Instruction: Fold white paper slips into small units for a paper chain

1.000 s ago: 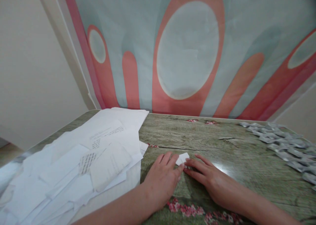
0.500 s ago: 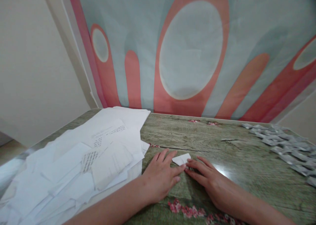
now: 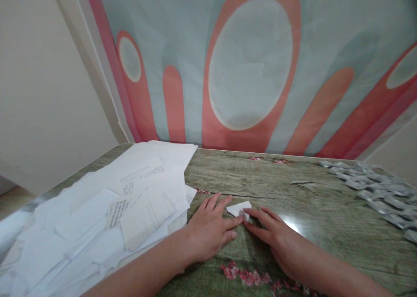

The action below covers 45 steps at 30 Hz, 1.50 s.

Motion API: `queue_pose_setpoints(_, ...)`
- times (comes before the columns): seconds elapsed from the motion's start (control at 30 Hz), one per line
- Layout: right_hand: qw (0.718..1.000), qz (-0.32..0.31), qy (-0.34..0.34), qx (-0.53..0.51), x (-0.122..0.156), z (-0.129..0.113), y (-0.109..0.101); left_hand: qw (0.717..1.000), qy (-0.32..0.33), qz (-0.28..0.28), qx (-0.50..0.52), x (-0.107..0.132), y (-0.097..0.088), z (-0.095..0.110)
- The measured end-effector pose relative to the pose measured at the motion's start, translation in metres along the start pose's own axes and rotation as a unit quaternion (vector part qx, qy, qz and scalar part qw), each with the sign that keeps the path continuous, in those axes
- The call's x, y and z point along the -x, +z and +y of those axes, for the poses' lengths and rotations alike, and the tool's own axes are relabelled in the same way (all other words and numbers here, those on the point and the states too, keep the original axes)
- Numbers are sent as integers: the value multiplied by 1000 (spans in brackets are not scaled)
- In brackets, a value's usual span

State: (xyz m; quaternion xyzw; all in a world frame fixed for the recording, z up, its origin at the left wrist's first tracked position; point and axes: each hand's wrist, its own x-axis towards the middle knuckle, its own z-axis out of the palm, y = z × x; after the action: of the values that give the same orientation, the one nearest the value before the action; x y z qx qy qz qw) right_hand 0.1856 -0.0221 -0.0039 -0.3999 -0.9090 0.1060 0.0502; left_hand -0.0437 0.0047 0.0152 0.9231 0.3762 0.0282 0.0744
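A small folded white paper lies on the green wood-patterned table, in the middle near me. My left hand rests flat beside it on the left, fingers stretched out, fingertips touching the paper's edge. My right hand lies flat on the right, fingers extended, tips pressing on the paper's near right corner. Neither hand grips anything.
A large loose heap of white paper sheets, some with printed text, covers the table's left side. Several small folded grey-white pieces lie in a row at the far right. A patterned red and pale blue cloth hangs behind.
Both hands have stayed on the small folded paper with only slight shifts of the fingers. The view has moved a little.
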Motion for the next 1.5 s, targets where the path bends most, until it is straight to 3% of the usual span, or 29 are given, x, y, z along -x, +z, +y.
queue_pose_setpoints(0.43,999,-12,-39,-25,-2,4,-13,999,15,-14,28,-1,-3,-5)
queue_pose_setpoints(0.73,999,-8,-37,-27,-3,5,-11,999,2,28,-37,-1,-9,7)
queue_pose_setpoints(0.93,999,-12,-34,-20,-3,5,-10,998,-37,20,-54,1,-12,-2)
queue_pose_setpoints(1.17,999,-4,-36,-18,-3,4,-10,996,-33,33,-74,3,-12,-3)
queue_pose_setpoints(1.5,998,-45,-38,-14,-3,2,-11,997,-49,1,-56,0,-15,4)
